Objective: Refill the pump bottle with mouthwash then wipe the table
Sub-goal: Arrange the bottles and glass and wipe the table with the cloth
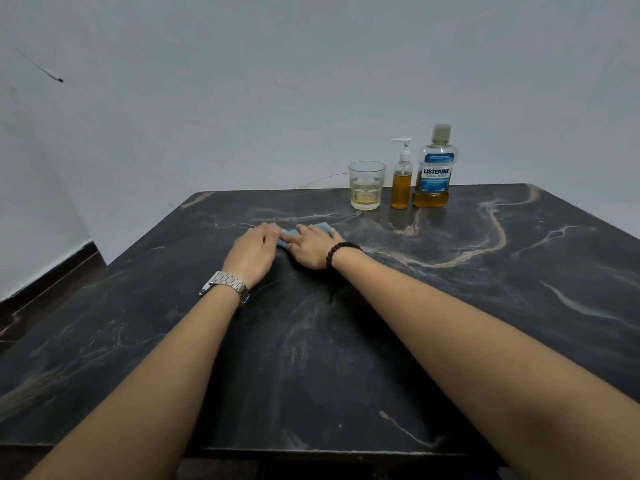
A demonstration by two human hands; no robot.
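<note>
Two hands on one blue cloth [313, 229] at mid-table.

The left hand [254, 252] touches the cloth's left end, fingers loosely curled; the right hand [311, 249] presses it flat, its long axis running left–right. Far right stand, upright, one glass [366, 185], one pump bottle [402, 178] and one mouthwash bottle [435, 169] on the dark table [450, 323].

Dark marble-look tabletop [450, 306], smooth with a dull sheen. On it: a soft blue cloth [323, 227], a clear glass tumbler [366, 185], a clear plastic pump bottle [401, 181] and a clear plastic mouthwash bottle [434, 168] with a glossy label.
</note>
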